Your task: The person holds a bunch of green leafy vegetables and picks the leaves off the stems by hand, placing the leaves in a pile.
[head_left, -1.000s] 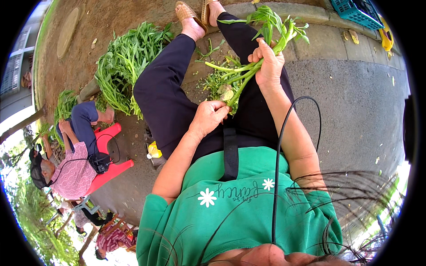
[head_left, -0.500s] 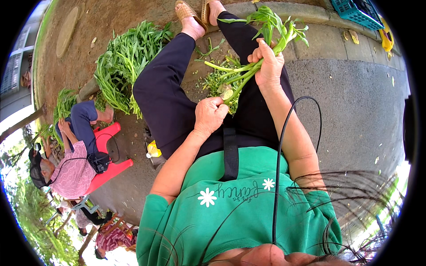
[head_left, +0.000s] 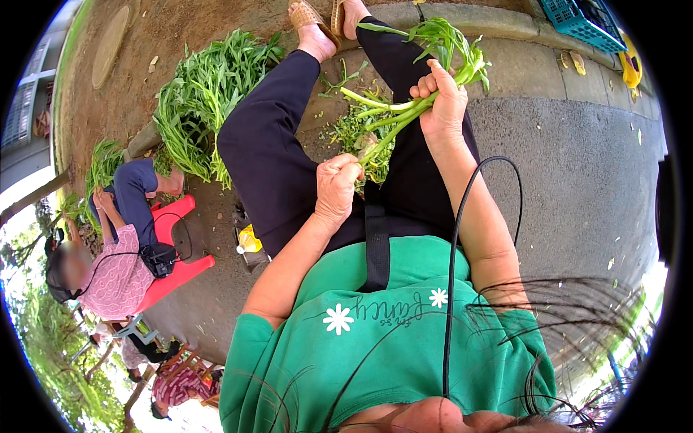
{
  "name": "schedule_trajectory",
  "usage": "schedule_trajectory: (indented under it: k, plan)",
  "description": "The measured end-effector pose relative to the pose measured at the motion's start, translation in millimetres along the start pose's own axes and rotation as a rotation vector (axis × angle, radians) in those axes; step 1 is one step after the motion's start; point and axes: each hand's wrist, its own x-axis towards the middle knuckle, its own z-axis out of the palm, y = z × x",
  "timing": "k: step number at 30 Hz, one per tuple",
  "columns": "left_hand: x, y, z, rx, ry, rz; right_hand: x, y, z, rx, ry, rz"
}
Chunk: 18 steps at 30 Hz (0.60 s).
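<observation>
Across my lap lies a small bunch of water spinach (head_left: 398, 125), its long green stems pointing toward my left hand and its leaves toward the upper right. My right hand (head_left: 443, 108) is closed around the middle of the bunch. At the lower stem end, my left hand (head_left: 337, 189) is closed with thumb and fingers on the tip of one stem. Below, between my legs, is a heap of plucked leaves and stem bits (head_left: 379, 162), partly hidden by the stems and my left hand.
A large pile of leafy water spinach (head_left: 209, 101) lies on the ground left of my legs. A yellow-capped bottle (head_left: 249, 240) stands by my left thigh. Another person (head_left: 123, 267) sits on a red stool (head_left: 166, 231) at the left. A blue crate (head_left: 577, 25) is at the upper right.
Both hands have shifted slightly, the right one a little downward and the left a little to the left. The leafy end of the bunch has swung slightly to the left.
</observation>
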Motion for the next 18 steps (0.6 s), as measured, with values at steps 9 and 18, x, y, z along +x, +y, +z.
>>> schedule_trajectory:
  k: [9, 18]
  plan:
    - [1, 5, -1, 0.117, 0.004, -0.046, -5, 2, 4, -0.06, 0.014, 0.021]
    - [1, -16, -27, -0.166, 0.013, -0.287, 11, -11, -8, 0.07, -0.022, 0.044]
